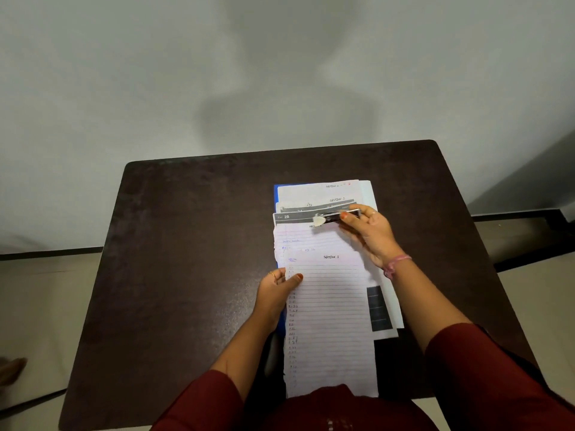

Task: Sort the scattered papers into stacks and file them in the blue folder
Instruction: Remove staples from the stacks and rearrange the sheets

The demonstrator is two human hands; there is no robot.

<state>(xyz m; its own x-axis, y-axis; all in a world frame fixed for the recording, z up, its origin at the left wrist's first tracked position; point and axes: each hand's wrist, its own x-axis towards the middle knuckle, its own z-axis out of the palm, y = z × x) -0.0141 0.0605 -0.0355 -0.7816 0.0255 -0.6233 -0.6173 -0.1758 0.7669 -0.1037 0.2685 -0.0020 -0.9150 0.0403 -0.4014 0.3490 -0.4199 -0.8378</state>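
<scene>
A stack of papers lies on the blue folder (275, 194), of which only a strip shows along the left edge. On top is a lined sheet (331, 321) headed "SECTION 1". My left hand (278, 289) pinches that sheet's left edge, thumb on top. My right hand (370, 233) grips a dark metal clip bar (334, 216) with a white tip, held just above the upper part of the stack. Under it lie a grey "2B" printed sheet (291, 216) and further "SECTION" pages (317, 192).
The papers sit right of centre on a dark brown table (186, 259) that stands against a pale wall. The lined sheet hangs over the near table edge toward my lap. Light floor shows on both sides.
</scene>
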